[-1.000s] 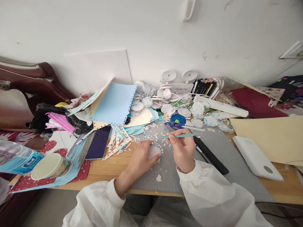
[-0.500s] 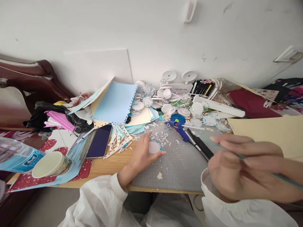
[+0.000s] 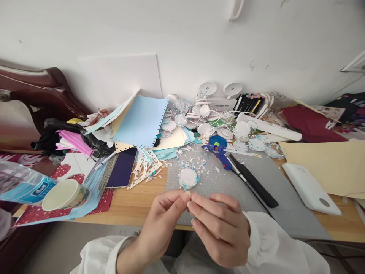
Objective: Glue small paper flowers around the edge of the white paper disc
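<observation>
My left hand (image 3: 165, 217) and my right hand (image 3: 221, 224) meet at the fingertips over the front of the grey cutting mat (image 3: 288, 213). Both are closed in a pinch on a thin blue-green paper strip (image 3: 184, 187); a short end sticks out above my left fingertips, and the rest is hidden by the fingers. Just beyond them a white paper disc (image 3: 188, 177) lies flat, edged with small blue and white bits. Loose paper scraps (image 3: 196, 163) are scattered behind it.
A blue glue gun (image 3: 222, 158) and a long black tool (image 3: 253, 180) lie right of centre. A white power bank (image 3: 310, 188) is farther right. On the left stand a paper cup (image 3: 61, 196), a bottle (image 3: 25, 186) and a phone (image 3: 122, 168). Decorated discs (image 3: 242, 130) crowd the back.
My right hand has come in from the right with the strip and met my left hand. My left hand has moved off the disc toward me and closed.
</observation>
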A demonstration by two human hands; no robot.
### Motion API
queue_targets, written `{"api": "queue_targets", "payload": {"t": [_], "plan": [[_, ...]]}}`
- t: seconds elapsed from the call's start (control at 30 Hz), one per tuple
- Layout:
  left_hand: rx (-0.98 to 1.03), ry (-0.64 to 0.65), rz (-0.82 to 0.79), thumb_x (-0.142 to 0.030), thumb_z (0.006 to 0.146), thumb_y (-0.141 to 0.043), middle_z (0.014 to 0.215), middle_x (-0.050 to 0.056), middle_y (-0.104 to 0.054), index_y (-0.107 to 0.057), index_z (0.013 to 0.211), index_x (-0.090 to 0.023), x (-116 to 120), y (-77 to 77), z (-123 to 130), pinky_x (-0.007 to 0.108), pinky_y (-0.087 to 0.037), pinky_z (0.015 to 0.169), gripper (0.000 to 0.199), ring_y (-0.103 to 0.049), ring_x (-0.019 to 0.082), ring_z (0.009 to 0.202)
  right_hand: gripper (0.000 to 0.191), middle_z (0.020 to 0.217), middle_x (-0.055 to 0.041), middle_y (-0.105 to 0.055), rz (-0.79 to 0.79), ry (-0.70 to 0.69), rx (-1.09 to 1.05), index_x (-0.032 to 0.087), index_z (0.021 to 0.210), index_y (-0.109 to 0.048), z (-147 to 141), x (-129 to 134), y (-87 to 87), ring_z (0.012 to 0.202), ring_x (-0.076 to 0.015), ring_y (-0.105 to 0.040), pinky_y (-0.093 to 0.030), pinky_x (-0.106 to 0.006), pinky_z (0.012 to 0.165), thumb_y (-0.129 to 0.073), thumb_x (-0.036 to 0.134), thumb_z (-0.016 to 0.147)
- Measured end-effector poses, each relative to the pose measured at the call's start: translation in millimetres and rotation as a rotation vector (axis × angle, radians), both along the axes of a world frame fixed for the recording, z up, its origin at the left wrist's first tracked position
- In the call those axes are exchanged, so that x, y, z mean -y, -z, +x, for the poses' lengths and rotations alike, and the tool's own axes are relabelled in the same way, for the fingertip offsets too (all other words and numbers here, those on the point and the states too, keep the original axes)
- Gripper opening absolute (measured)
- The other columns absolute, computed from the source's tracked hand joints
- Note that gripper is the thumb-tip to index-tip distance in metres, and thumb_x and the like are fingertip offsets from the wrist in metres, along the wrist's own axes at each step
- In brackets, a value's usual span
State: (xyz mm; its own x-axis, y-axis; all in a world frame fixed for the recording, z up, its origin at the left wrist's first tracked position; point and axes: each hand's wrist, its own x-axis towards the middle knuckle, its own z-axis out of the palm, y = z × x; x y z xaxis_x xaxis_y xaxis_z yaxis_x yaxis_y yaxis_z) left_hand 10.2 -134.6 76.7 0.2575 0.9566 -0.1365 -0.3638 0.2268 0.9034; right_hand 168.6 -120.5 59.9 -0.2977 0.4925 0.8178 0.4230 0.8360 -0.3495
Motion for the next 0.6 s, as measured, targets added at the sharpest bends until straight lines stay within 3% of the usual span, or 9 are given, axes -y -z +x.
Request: {"api": "queue_targets", "payload": {"t": [0.07, 0.13, 0.23, 0.33, 0.47, 0.6], "plan": [[-0.084, -0.008, 0.065, -0.045, 0.083, -0.065, 0.070, 0.003, -0.063, -0.068, 0.070, -0.015, -0.3, 3.0, -3.5, 0.027, -0.046, 0.071, 0.033, -0.055, 0.015, 0.071, 0.016, 0.101, 0.0018, -0.075, 0.356, -0.100, 0.302, 0.028, 0.072, -0.064, 8.6, -3.0, -3.1, 0.092, -0.0197, -0.073, -0.061, -0.033, 0.066, -0.060, 0.013, 0.072], [-0.174, -0.013, 0.140, -0.042, 0.088, -0.059, 0.071, 0.004, -0.063, -0.067, 0.071, -0.015, -4.4, 4.9, -8.6, 0.027, -0.045, 0.073, 0.033, -0.056, 0.016, 0.073, 0.019, 0.100, 0.0001, -0.074, 0.385, -0.083, 0.352, 0.029, 0.075, -0.063, 19.0, -4.2, -1.4, 0.098, -0.0190, -0.071, -0.061, -0.036, 0.073, -0.055, 0.011, 0.074], [-0.299, -0.046, 0.228, -0.041, 0.093, -0.051, 0.070, 0.004, -0.063, -0.064, 0.072, -0.015, -22.3, 7.5, -18.0, 0.026, -0.044, 0.072, 0.035, -0.055, 0.015, 0.072, 0.028, 0.091, -0.0031, -0.068, 0.173, 0.144, 0.180, 0.028, 0.089, -0.059, 37.2, -7.1, 12.8, 0.090, -0.0216, -0.068, -0.058, -0.041, 0.075, -0.057, 0.006, 0.071], [-0.335, -0.047, 0.241, -0.042, 0.093, -0.048, 0.064, 0.001, -0.058, -0.057, 0.073, -0.016, -55.0, 15.5, -24.4, 0.023, -0.042, 0.061, 0.034, -0.052, 0.012, 0.061, 0.027, 0.093, -0.0076, -0.058, -0.044, 0.537, -0.112, 0.023, 0.099, -0.052, 57.9, -24.5, 35.9, 0.089, -0.0240, -0.060, -0.051, -0.044, 0.077, -0.057, 0.011, 0.076], [-0.383, -0.057, 0.277, -0.043, 0.095, -0.042, 0.048, -0.005, -0.048, -0.051, 0.076, -0.018, -101.7, 37.9, -20.7, 0.021, -0.037, 0.055, 0.033, -0.043, 0.010, 0.048, 0.031, 0.100, -0.0141, -0.055, -0.228, 0.814, 0.104, 0.016, 0.108, -0.047, 77.5, -69.0, 66.0, 0.093, -0.0297, -0.053, -0.044, -0.051, 0.083, -0.055, 0.024, 0.079], [-0.338, -0.033, 0.272, -0.042, 0.096, -0.038, 0.043, -0.007, -0.041, -0.047, 0.076, -0.019, -125.2, 61.5, -12.4, 0.020, -0.037, 0.053, 0.032, -0.039, 0.010, 0.044, 0.020, 0.088, -0.0166, -0.059, -0.351, 0.924, 0.426, 0.011, 0.096, -0.052, 76.1, -103.0, 79.6, 0.086, -0.0314, -0.054, -0.043, -0.047, 0.077, -0.051, 0.023, 0.080]]}}
